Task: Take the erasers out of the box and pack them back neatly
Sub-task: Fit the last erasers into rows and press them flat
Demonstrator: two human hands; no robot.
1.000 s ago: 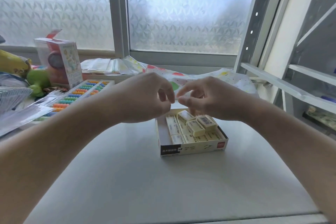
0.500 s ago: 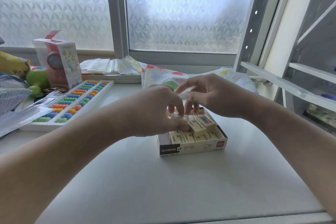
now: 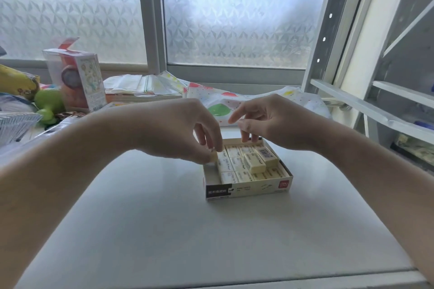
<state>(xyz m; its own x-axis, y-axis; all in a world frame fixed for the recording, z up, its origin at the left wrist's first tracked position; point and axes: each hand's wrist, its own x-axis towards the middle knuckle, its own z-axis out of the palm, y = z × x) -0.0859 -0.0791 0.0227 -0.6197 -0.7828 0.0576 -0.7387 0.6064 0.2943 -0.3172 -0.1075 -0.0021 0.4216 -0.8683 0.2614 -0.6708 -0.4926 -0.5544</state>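
Observation:
A shallow open cardboard box [image 3: 249,189] with a black and cream front sits on the white table. Cream erasers [image 3: 234,164] lie flat in rows inside it, and two more erasers [image 3: 258,161] lie loose on top at the right. My left hand [image 3: 178,129] pinches one eraser [image 3: 213,156] by thumb and fingertips over the box's empty left column. My right hand [image 3: 272,122] hovers over the box's far edge with fingers spread and curled down, holding nothing; its fingertips hide the back row.
At the left stand a toy carton [image 3: 79,80], a green toy [image 3: 48,103], a yellow packet [image 3: 16,82] and a clear plastic tray [image 3: 14,124]. Patterned paper [image 3: 223,101] lies behind the box under the window. A metal shelf rack [image 3: 375,105] rises at the right.
Both hands dropped from above the box toward it. My left hand carried an eraser down and left to the box's left column, and my right hand opened its fingers over the far edge.

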